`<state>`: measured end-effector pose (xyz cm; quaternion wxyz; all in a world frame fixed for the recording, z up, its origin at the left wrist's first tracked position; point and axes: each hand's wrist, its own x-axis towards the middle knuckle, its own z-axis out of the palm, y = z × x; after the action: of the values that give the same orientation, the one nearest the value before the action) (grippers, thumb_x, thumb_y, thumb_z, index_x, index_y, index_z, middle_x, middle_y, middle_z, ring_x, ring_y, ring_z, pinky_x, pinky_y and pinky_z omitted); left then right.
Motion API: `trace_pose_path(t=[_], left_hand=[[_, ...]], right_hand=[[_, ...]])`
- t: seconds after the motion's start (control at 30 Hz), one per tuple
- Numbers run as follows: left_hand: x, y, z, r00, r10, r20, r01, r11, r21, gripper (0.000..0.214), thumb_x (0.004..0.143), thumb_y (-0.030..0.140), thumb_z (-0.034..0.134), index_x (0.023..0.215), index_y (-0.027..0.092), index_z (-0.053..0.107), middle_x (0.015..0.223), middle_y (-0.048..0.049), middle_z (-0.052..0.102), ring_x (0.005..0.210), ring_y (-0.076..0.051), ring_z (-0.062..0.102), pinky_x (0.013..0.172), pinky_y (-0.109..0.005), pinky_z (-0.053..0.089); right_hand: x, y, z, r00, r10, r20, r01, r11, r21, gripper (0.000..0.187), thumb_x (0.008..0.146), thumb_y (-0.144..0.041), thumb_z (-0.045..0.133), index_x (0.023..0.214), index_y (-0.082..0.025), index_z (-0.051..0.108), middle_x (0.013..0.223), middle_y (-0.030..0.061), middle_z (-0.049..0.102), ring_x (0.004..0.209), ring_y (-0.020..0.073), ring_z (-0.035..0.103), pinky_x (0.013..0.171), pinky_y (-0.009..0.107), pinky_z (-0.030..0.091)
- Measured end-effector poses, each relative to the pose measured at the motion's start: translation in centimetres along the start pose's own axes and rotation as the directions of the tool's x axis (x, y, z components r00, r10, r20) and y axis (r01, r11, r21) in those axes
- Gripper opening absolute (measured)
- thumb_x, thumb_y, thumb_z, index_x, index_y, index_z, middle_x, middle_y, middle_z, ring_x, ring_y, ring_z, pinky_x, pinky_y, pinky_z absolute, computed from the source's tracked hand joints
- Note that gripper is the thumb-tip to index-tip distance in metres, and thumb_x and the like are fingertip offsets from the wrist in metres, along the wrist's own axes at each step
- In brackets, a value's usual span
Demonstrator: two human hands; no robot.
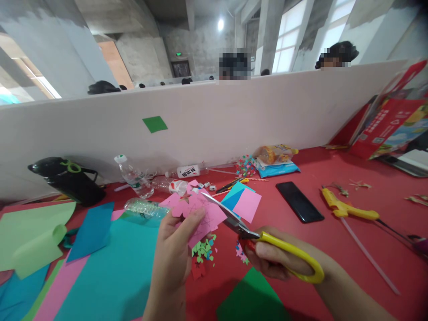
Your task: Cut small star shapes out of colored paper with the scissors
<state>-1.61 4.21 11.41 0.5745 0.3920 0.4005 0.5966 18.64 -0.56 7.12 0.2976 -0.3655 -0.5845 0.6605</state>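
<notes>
Pinched in my left hand (182, 240) is a piece of pink paper (200, 223) with pencil lines and a notched, cut upper edge. My right hand (277, 254) grips the scissors (247, 232) by their yellow handle. Their blades are parted and meet the paper's upper right edge; how far they overlap it I cannot tell. Under the hands lie small green paper scraps (203, 249), a red paper scrap (198, 269) and a small pile of pink and blue cut pieces (241, 253).
Coloured sheets (113, 267) cover the left of the red table. A black flask (72, 180) and several plastic bottles (133, 178) line the white partition (207, 120). To the right are a phone (299, 201), a yellow glue gun (347, 208) and a glue stick (369, 256).
</notes>
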Motion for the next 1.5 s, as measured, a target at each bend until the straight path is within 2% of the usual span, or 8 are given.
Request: trace_pose_path(t=[0.1,0.2,0.3,0.43,0.73,1.03,1.3,1.5], left_hand=[[-0.1,-0.6,0.0,0.999,0.040,-0.031,-0.040,0.999,0.004,0.010,0.065,0.023,0.080,0.068,0.018,0.071,0.061,0.0024,0.067,0.049,-0.009,0.060,0.042,-0.017,0.048],[-0.2,-1.3,0.3,0.994,0.075,-0.079,-0.075,0.997,0.007,0.011,0.067,0.024,0.079,0.073,0.018,0.072,0.061,0.0035,0.066,0.048,-0.008,0.058,0.046,-0.017,0.049],[-0.2,-1.6,0.5,0.991,0.088,-0.103,-0.086,0.996,0.018,0.011,0.067,0.024,0.079,0.073,0.018,0.072,0.063,0.0030,0.068,0.053,-0.010,0.060,0.052,-0.019,0.052],[0.0,-1.3,0.1,0.990,0.121,-0.077,-0.119,0.993,0.025,0.010,0.067,0.022,0.079,0.074,0.020,0.073,0.072,0.0024,0.072,0.066,-0.013,0.064,0.061,-0.021,0.053],[0.3,-0.1,-1.5,0.994,0.065,0.085,-0.081,0.975,0.206,0.010,0.073,0.027,0.075,0.071,0.018,0.073,0.062,0.0010,0.066,0.058,-0.012,0.057,0.056,-0.022,0.048],[0.4,-0.1,-1.9,0.996,0.064,0.059,-0.074,0.981,0.178,0.008,0.072,0.027,0.076,0.073,0.019,0.073,0.063,0.0010,0.067,0.058,-0.013,0.059,0.056,-0.022,0.048],[0.1,-1.0,-0.3,0.986,0.156,-0.057,-0.147,0.979,0.140,0.007,0.070,0.023,0.074,0.068,0.018,0.070,0.059,0.0017,0.065,0.055,-0.013,0.059,0.052,-0.023,0.046],[-0.1,-1.3,0.2,0.984,0.159,-0.084,-0.148,0.982,0.119,0.008,0.069,0.024,0.074,0.071,0.018,0.070,0.066,0.0005,0.069,0.062,-0.015,0.063,0.057,-0.024,0.050]], right_hand=[[0.4,-0.2,1.0,0.999,-0.018,-0.035,0.018,1.000,0.025,0.057,0.081,-0.073,0.053,0.066,-0.018,0.049,0.045,-0.0075,0.039,0.036,0.0047,0.032,0.034,0.017,0.022],[0.8,-0.1,2.3,0.990,-0.052,-0.131,0.058,0.998,0.038,0.059,0.079,-0.075,0.053,0.065,-0.019,0.043,0.045,-0.0087,0.037,0.037,0.0040,0.030,0.035,0.017,0.024],[1.1,0.4,3.1,0.986,-0.072,-0.151,0.078,0.997,0.030,0.059,0.081,-0.076,0.049,0.065,-0.020,0.042,0.046,-0.0082,0.037,0.037,0.0044,0.031,0.036,0.017,0.024],[0.8,1.0,2.5,0.992,-0.042,-0.117,0.041,0.999,-0.014,0.056,0.085,-0.072,0.048,0.069,-0.019,0.044,0.048,-0.0074,0.039,0.040,0.0050,0.033,0.038,0.017,0.025],[0.0,-0.1,0.4,0.998,-0.047,-0.038,0.044,0.996,-0.073,0.053,0.085,-0.070,0.051,0.071,-0.019,0.042,0.052,-0.0081,0.037,0.042,0.0044,0.030,0.038,0.018,0.022],[0.6,0.5,1.7,0.997,-0.015,-0.074,0.016,1.000,0.005,0.055,0.083,-0.072,0.052,0.073,-0.020,0.041,0.052,-0.0097,0.034,0.041,0.0032,0.026,0.037,0.017,0.020],[1.3,0.2,3.9,0.984,-0.038,-0.176,0.048,0.998,0.050,0.062,0.076,-0.082,0.048,0.064,-0.022,0.037,0.044,-0.0102,0.032,0.037,0.0036,0.027,0.034,0.017,0.019],[1.3,-0.3,5.0,0.972,0.009,-0.235,0.001,0.999,0.041,0.067,0.068,-0.090,0.043,0.061,-0.024,0.034,0.037,-0.0109,0.029,0.032,0.0041,0.025,0.033,0.019,0.018]])
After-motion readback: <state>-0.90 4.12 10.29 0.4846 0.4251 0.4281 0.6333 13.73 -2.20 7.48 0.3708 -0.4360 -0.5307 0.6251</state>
